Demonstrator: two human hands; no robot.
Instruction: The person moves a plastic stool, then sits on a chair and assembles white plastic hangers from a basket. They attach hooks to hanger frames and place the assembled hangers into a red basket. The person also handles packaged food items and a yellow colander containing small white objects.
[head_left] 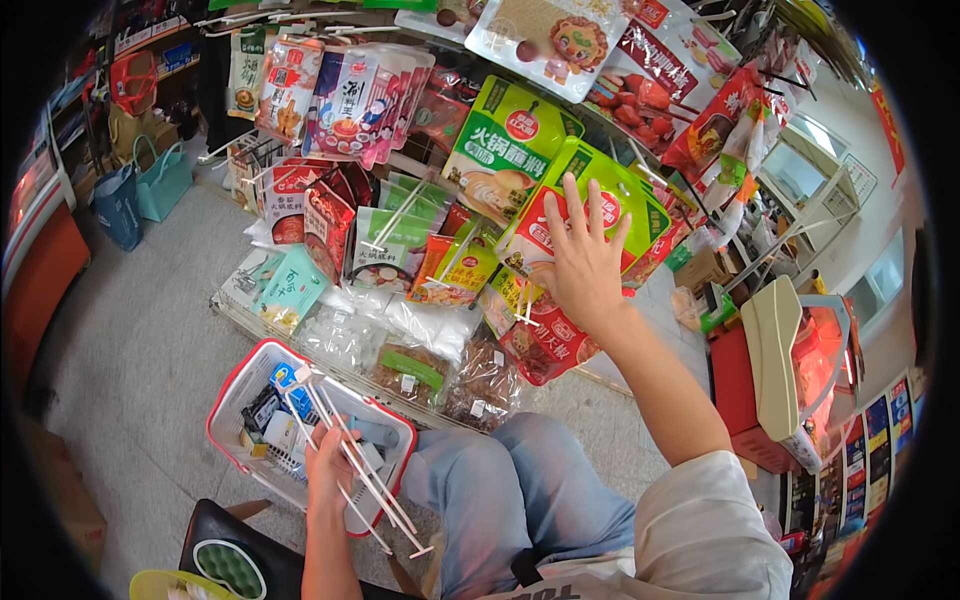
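My left hand (326, 465) is closed around several long white display hooks (375, 478), held over a shopping basket (228, 425) with a red rim. Small boxed items and a blue pack lie in the basket, partly hidden by the hand and hooks. Raised to the rack, my right hand (587, 262) has its fingers spread against a green and red seasoning packet (570, 205). It seems to touch the packet's front and grips nothing. Beside it hangs a green dipping-sauce packet (505, 145), and below it a red packet (548, 345).
Other hanging packets (365, 100) fill the rack. Clear plastic bags of dried food (410, 370) lie on its bottom shelf. A black stool (215, 535) stands at lower left, a red and cream container (770, 360) at right. Teal bags (163, 182) stand on the floor at far left.
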